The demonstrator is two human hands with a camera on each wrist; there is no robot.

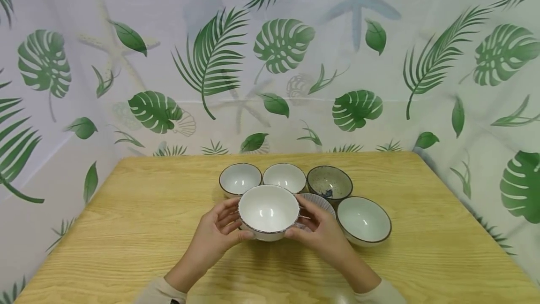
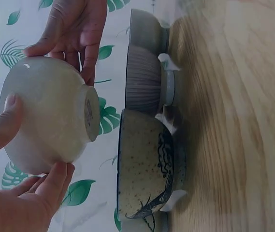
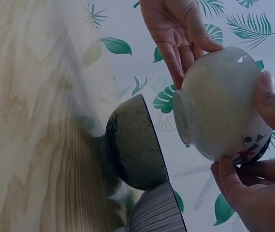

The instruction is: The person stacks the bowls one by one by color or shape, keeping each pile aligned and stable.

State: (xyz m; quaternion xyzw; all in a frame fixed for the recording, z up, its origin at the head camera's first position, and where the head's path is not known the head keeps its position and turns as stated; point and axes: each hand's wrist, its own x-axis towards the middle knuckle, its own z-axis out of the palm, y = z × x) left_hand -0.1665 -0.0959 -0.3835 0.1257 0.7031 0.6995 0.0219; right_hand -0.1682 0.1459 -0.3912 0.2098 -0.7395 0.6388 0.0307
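white bowl [image 1: 268,211] is being held raised at lower centre of the head view; my left hand [image 1: 214,232] and right hand [image 1: 324,234] are curling round opposite sides, apparently balancing it above the table [image 1: 126,229].

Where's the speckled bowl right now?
In the head view, the speckled bowl stands right of centre on the table, beyond the right hand, with a white bowl to its left.

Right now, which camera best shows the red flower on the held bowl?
The right wrist view: it faces the red flower on the held bowl. Left wrist shows a plain side, head mostly the inside; neither shows the flower.
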